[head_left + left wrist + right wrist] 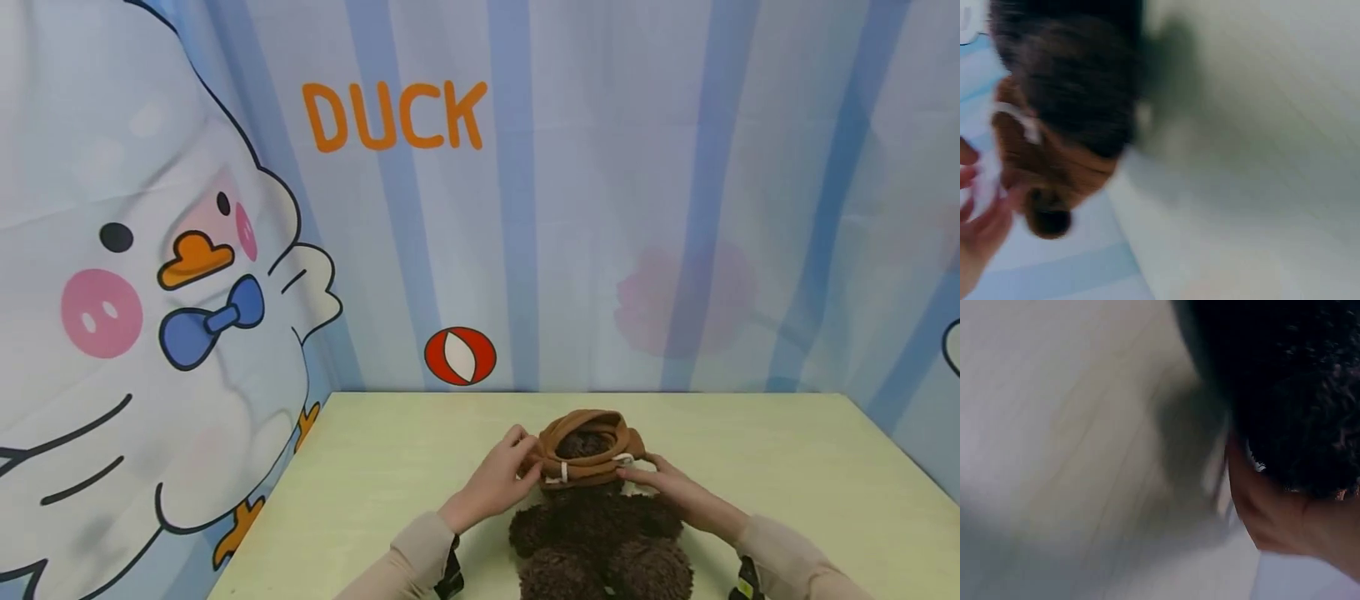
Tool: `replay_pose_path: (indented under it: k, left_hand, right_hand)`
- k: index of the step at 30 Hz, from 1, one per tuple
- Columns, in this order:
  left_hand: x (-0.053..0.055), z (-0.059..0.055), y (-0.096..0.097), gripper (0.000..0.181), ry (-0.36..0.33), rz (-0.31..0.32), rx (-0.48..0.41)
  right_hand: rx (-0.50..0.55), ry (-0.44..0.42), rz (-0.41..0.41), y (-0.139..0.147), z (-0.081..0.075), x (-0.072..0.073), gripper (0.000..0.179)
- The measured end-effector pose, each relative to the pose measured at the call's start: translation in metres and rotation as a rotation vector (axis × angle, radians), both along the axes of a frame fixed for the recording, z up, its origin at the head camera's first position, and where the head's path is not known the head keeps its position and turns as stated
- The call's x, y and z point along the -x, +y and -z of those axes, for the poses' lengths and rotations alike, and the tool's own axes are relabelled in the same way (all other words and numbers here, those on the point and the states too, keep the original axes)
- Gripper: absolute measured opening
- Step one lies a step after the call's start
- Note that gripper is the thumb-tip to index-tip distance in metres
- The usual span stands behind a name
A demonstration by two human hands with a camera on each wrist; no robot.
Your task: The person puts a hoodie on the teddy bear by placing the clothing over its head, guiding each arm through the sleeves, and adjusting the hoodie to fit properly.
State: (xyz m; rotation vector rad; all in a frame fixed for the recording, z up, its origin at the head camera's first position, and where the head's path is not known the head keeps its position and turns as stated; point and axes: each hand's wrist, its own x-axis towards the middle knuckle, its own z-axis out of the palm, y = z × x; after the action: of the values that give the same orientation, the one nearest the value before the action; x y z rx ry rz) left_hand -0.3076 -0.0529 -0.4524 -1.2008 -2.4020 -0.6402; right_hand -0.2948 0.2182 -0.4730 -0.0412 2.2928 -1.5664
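A dark brown plush toy (600, 533) with shaggy fur is on the table in front of me. Around its head sits a brown cloth garment (585, 473) with white cord bits, and dark fur shows through the round opening on top. My left hand (498, 475) pinches the garment's left side between thumb and curled fingers. On the opposite side, my right hand (678, 492) grips the garment, thumb in front and fingers behind. The left wrist view shows the brown cloth (1066, 162) below the dark fur, with a dark opening at its end. Fur hides part of my right hand (1272, 512) in the right wrist view.
The pale yellow table (405, 450) extends to both sides and behind the toy. A blue striped curtain (570, 208) with a printed duck (187, 433) hangs along the back and left edges.
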Motion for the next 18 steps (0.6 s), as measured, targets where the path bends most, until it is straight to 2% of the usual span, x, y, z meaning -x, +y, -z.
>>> replay_pose_path:
  k: [2,4,6,8,10,14,16,18]
  left_hand:
    - [-0.003,-0.007,0.003,0.015,-0.241,0.043,0.019]
    - [-0.004,-0.011,0.006,0.021,-0.445,0.05,0.056]
    - [-0.006,-0.013,0.01,0.024,-0.594,0.033,0.076]
    - [-0.007,-0.014,0.012,0.025,-0.733,0.014,0.034]
    - [-0.008,-0.015,0.014,0.029,-0.895,0.008,-0.062]
    - [-0.011,-0.015,0.019,0.055,-1.232,0.046,-0.261]
    - [-0.012,-0.015,0.023,0.072,-1.355,0.046,-0.339]
    - [-0.012,-0.014,0.028,0.085,-1.465,0.057,-0.437]
  right_hand:
    - [0.102,-0.176,-0.025,-0.001,-0.002,-0.001,0.091]
    - [0.167,-0.249,-0.064,-0.001,-0.003,-0.001,0.09]
    - [0.234,-0.275,-0.096,-0.002,-0.005,-0.001,0.088]
    - [0.291,-0.269,-0.14,-0.001,-0.008,0.001,0.084]
    - [0.331,-0.242,-0.177,-0.001,-0.015,0.002,0.08]
    - [0.403,-0.172,-0.254,-0.002,-0.039,0.007,0.067]
    - [0.38,-0.111,-0.286,-0.005,-0.052,0.01,0.065]
    - [0.286,-0.017,-0.297,-0.009,-0.064,0.013,0.064]
